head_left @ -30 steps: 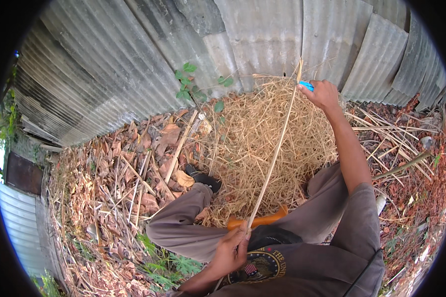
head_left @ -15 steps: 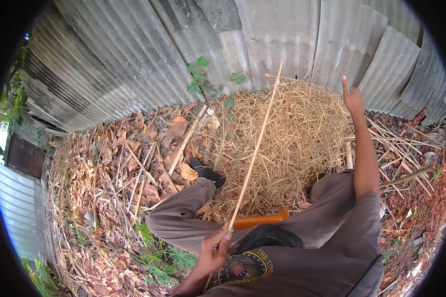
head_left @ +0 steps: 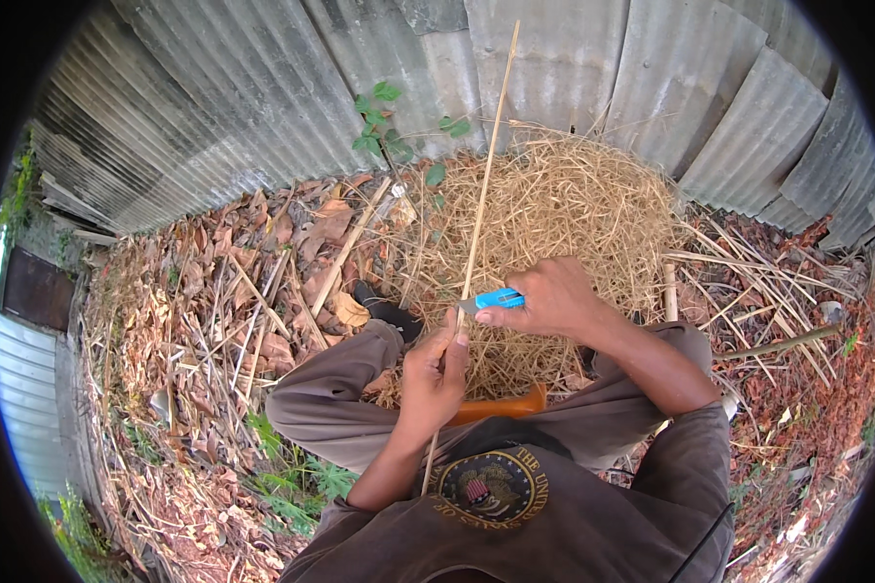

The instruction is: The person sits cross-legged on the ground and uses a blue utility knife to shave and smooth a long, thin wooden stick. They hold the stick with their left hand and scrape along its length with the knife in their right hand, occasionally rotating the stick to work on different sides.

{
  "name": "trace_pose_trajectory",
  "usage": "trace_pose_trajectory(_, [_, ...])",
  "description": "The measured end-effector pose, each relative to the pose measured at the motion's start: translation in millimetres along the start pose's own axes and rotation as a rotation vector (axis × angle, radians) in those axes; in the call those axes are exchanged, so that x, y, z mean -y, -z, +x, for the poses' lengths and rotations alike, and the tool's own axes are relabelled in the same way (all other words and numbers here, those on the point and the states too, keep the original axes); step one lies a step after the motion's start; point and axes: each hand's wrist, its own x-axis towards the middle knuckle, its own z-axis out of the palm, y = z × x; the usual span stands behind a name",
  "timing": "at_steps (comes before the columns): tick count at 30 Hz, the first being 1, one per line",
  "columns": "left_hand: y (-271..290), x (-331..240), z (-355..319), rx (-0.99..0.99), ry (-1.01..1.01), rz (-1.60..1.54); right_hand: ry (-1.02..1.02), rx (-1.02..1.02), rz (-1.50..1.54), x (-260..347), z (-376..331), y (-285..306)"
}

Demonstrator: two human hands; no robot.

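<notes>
A long, thin pale bamboo strip (head_left: pixel 486 185) slants from my lap up toward the metal fence. My left hand (head_left: pixel 434 377) is closed around its lower part, thumb along the strip, and the near end shows below the hand against my shirt. In my right hand (head_left: pixel 552 299) is a blue-handled utility knife (head_left: pixel 499 299), gripped in a fist with the thumb pressed on the handle. The knife's short blade meets the strip just above my left fingertips. Behind both hands lies a heap of dry straw-like shavings (head_left: pixel 574 214).
An orange curved object (head_left: pixel 501 405) lies between my crossed legs. Corrugated metal sheets (head_left: pixel 544 68) stand behind the heap. Cut sticks (head_left: pixel 749 282) are scattered at right, with dry leaves and more sticks (head_left: pixel 350 248) at left. A small green plant (head_left: pixel 371 121) grows by the fence.
My right hand has come back from the far right by the fence to the strip, bringing the knife against it. My left hand has moved up with the strip, whose tip reaches higher.
</notes>
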Motion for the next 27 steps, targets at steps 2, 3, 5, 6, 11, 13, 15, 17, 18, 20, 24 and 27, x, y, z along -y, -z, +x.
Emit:
trace_pose_trajectory(2, [-2,-1,2,-0.028,-0.027,0.065,-0.002,0.024,-0.019,1,2,3])
trace_pose_trajectory(3, [-3,-2,3,-0.036,-0.055,0.096,-0.010,0.037,-0.031,2,2,4])
trace_pose_trajectory(5, [-3,-5,5,-0.051,-0.113,0.158,0.030,0.012,-0.029,0,3,-2])
trace_pose_trajectory(6, [-4,-6,5,-0.048,-0.108,0.165,0.054,0.000,-0.028,-1,4,-5])
trace_pose_trajectory(11, [0,-16,-6,0.027,-0.029,0.156,-0.093,-0.144,-0.067,-42,22,-9])
trace_pose_trajectory(13, [1,-13,-7,0.029,0.039,0.082,-0.111,-0.137,-0.081,-38,25,-5])
trace_pose_trajectory(15, [4,-10,-6,0.026,0.037,0.075,-0.073,-0.060,-0.071,-14,18,-8])
trace_pose_trajectory(17, [6,-8,-6,0.022,-0.026,0.126,0.048,-0.105,-0.058,-7,11,-12])
trace_pose_trajectory(18, [6,-7,-7,0.020,-0.050,0.127,0.108,-0.125,-0.046,-5,10,-16])
trace_pose_trajectory(20, [5,-5,-11,0.017,-0.094,0.135,-0.056,-0.156,-0.077,-29,22,-11])
trace_pose_trajectory(24, [3,-6,-24,0.056,-0.034,0.069,-0.341,-0.188,-0.077,-75,36,-3])
trace_pose_trajectory(27, [7,-15,-22,0.051,0.072,0.052,-0.166,-0.037,-0.060,-25,25,-8])
